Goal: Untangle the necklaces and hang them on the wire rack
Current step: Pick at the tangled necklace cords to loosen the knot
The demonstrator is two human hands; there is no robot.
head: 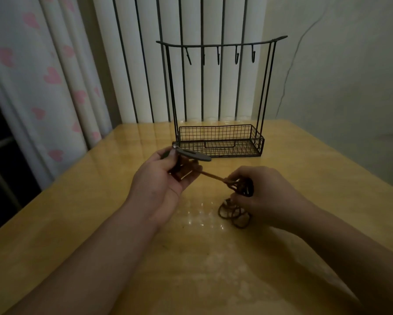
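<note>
**user1:** Forearms come in from the bottom edge first, both bare, over a glossy yellow table [81, 223]. So what's each hand actually doing?

**user2:** Right hand [266, 192] is curled, fingertips pinching a dark bunched knot of the necklaces [241, 189], held just above the tabletop. More cord loops [234, 214] droop below that hand and lie on the table, just beside the wrist. Left hand [166, 176] is palm up, fingers curled round the other end, thumb pressed on a flat grey oval pendant [194, 155].

**user1:** Which way does the cord run?

**user2:** One taut brown strand [213, 177] goes between the hands, long axis roughly left to right, higher at the left hand and dropping toward the right. The pendant sticks out to the right past the left fingers, pointing at the rack's base.

**user1:** And the rack?

**user2:** Black wire rack [220, 96] stands upright further back, near the far table edge, apart from both hands. Its mesh basket [220, 139] sits at the bottom, and a row of five hooks [218, 56] hangs from the top bar, nothing on them. The pendant's tip looks just in front of the basket's left corner; can't tell if it touches.

**user1:** Room to move?

**user2:** Bare tabletop left of the rack and in front of the hands. Behind are a heart-print curtain [43, 76], vertical bars [202, 19] and a cracked wall [338, 64].
</note>
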